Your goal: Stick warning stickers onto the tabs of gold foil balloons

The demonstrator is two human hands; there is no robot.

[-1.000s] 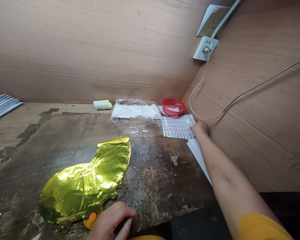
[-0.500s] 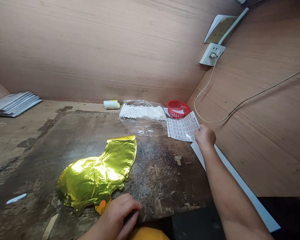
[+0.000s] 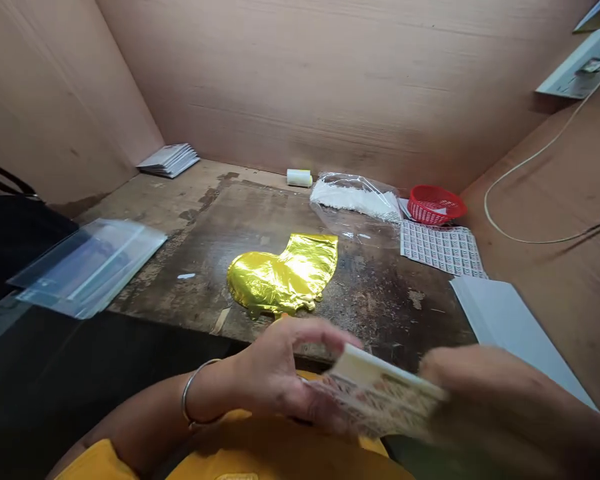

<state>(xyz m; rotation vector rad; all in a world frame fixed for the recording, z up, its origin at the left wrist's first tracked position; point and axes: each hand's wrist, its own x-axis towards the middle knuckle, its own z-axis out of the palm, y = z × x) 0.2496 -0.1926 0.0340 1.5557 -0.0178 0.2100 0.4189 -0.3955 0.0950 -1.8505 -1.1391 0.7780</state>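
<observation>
The left hand (image 3: 285,377) grasps one curved printed sheet (image 3: 380,395) at the near edge of the counter (image 3: 375,290); the right hand (image 3: 485,380) blurs at its other end, grip unclear. Probably light, flexible and easily creased, it suits holding by its edges. Beyond lie one gold foil balloon (image 3: 285,275) and one red basket (image 3: 437,203).

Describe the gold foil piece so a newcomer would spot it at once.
Start with the worn brown tabletop below the back panel. Toward its front edge, just beyond the left hand, lies the boot-shaped gold foil piece. Its shiny, wrinkled surface sets it apart from the white strip to its left and the clear bag behind it.
</observation>
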